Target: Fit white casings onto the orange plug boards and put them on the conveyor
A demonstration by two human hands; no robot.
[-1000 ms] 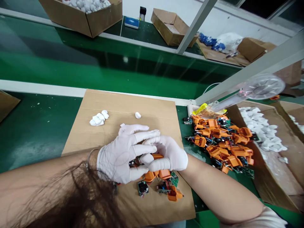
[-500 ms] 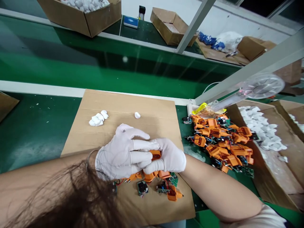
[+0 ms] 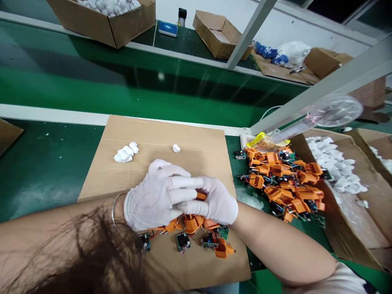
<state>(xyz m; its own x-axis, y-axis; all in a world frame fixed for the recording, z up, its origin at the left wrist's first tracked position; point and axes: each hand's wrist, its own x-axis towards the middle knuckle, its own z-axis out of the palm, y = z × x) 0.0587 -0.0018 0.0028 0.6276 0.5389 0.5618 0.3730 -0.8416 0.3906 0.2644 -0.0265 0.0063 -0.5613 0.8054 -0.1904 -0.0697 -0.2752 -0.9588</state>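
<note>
My left hand [image 3: 161, 196] and my right hand [image 3: 216, 201], both in white gloves, meet above a cardboard sheet [image 3: 147, 126]. Their fingers are closed around an orange plastic housing [image 3: 201, 196]; only a sliver of it shows, between my right thumb and forefinger. Left fingers overlap the right ones and hide most of the grip. Just below my hands lie several more orange housings [image 3: 192, 223] with wires and small circuit boards [image 3: 183, 241]. On the sheet beyond my hands sit a small cluster of white pieces [image 3: 124, 154] and a single white piece [image 3: 176, 148].
To the right is a heap of orange housings with circuit boards [image 3: 281, 179]. Past it stands a cardboard box [image 3: 346, 228] with white pieces [image 3: 333, 163]. A clear fan [image 3: 337, 111] leans over the heap. More boxes [image 3: 131, 28] rest on the shelf behind.
My hands have drawn closer together, covering more of the orange housing. My left fingers have straightened slightly across the right ones. The loose white pieces stay in place.
</note>
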